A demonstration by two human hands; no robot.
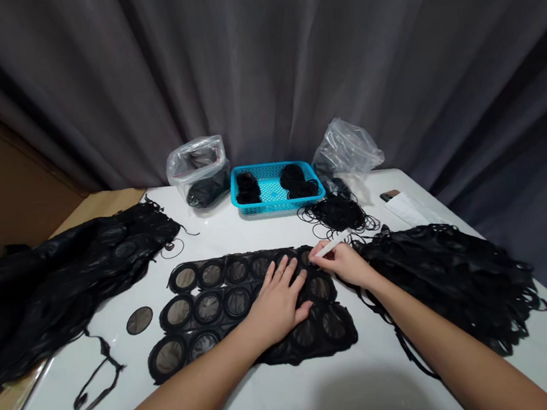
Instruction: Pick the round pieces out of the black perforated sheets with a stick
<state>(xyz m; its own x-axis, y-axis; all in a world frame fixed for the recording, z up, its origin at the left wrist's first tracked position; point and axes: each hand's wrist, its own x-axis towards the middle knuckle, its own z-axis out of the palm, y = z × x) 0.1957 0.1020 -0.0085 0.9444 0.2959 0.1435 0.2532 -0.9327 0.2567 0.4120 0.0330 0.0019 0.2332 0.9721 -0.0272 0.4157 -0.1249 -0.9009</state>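
Observation:
My left hand [279,302] lies flat with its fingers spread, pressing on a black sheet of joined mesh-filled rings [209,307] on the white table [299,400]. My right hand [340,265] pinches a white marker pen [330,244], its tip down at the sheet's upper right, close to my left fingertips. Part of the sheet is hidden under my left hand. A single cut mesh disc [139,320] lies to the left of the sheet. I cannot see whether the pen leaves a mark.
Heaps of black ringed sheets lie at the left [61,280] and right [455,282]. Behind are a blue plastic basket [278,204] holding black coils, a tangle of black cord [339,213], and clear plastic bags [198,168]. Papers [411,209] lie at the back right, before a grey curtain [253,53].

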